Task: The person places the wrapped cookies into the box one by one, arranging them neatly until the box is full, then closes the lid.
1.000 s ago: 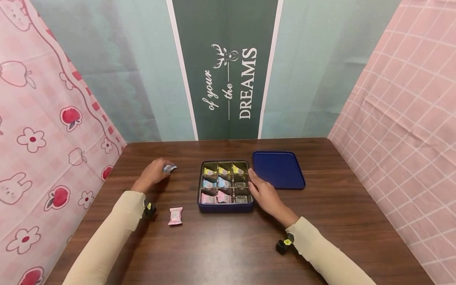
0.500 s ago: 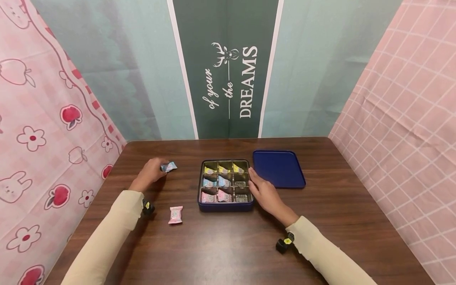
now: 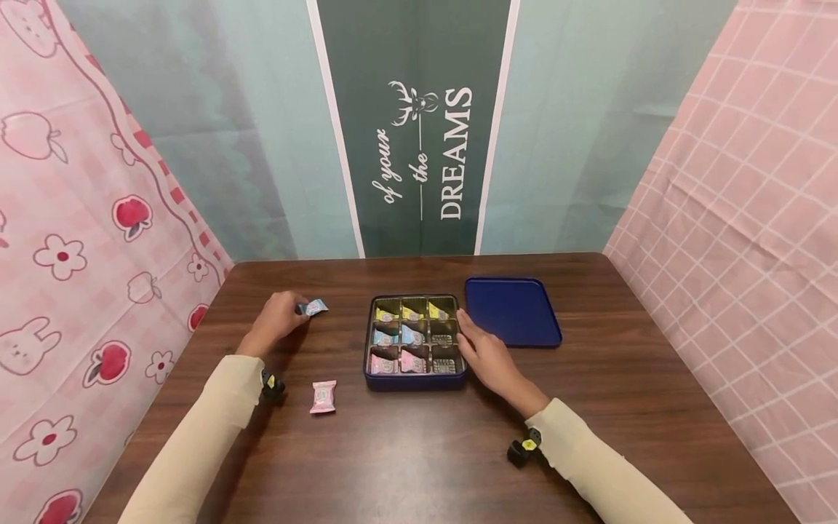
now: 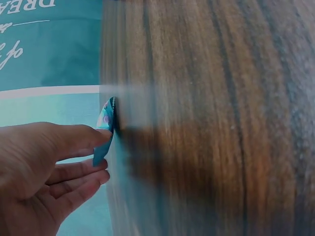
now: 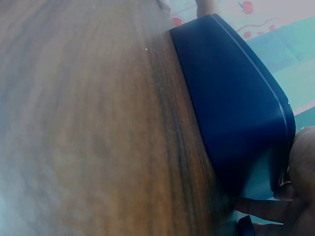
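My left hand (image 3: pixel 278 319) pinches a blue wrapped candy (image 3: pixel 316 307) between thumb and fingers at the back left of the table. In the left wrist view, the candy (image 4: pixel 104 129) stands on edge at the fingertips. My right hand (image 3: pixel 486 356) rests with extended fingers along the right side of a dark blue tin (image 3: pixel 415 382). Inside, a gold divided insert holds yellow candies (image 3: pixel 412 313) in the back row, blue ones (image 3: pixel 412 335) in the middle and pink ones (image 3: pixel 383 364) in front. The right-hand middle and front compartments show their patterned bottoms.
A pink wrapped candy (image 3: pixel 323 397) lies on the wooden table (image 3: pixel 393 458), left of the tin and in front of my left hand. The blue lid (image 3: pixel 513 311) lies flat behind my right hand. Cloth hangings (image 3: pixel 419 145) enclose the back and sides.
The blue candy has turned in my left fingers, so more of its printed face shows. My left hand has shifted slightly left. My right hand and the tin keep their place.
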A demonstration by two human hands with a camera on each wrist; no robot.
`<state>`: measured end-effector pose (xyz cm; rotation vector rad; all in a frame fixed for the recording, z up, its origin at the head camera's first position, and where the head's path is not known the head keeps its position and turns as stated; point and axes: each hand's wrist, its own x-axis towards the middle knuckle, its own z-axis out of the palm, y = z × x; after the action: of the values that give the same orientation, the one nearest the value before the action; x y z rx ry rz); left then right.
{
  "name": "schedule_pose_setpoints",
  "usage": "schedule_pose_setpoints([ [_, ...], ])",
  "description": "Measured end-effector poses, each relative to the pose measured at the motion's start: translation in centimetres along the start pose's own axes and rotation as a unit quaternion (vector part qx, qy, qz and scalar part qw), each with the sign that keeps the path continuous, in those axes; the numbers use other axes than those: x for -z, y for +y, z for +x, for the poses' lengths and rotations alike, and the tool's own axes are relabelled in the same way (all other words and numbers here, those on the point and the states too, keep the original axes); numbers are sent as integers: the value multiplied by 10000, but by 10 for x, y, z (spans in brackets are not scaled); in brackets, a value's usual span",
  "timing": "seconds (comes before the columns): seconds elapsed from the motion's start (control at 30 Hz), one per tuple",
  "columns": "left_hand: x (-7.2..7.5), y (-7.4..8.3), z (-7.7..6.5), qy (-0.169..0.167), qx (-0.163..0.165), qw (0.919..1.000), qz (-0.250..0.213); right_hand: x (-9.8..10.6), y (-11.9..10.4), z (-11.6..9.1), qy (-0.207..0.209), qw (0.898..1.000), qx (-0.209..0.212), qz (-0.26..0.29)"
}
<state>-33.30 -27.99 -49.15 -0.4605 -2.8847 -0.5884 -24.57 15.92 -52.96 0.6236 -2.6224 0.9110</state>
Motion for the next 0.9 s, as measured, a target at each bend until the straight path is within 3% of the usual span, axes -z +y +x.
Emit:
schedule_pose_setpoints([
  [0.27, 1, 2, -2, 418, -52, 9991, -21, -1, 0, 0, -2, 10000, -16, 9],
  [0.47, 4, 8, -1, 491, -235, 9985, -88, 0, 0, 0, -65, 9999, -91, 55],
  [0.9, 7, 19, 1, 785, -976, 9921, -26, 0, 1, 0, -22, 10000, -20, 12],
])
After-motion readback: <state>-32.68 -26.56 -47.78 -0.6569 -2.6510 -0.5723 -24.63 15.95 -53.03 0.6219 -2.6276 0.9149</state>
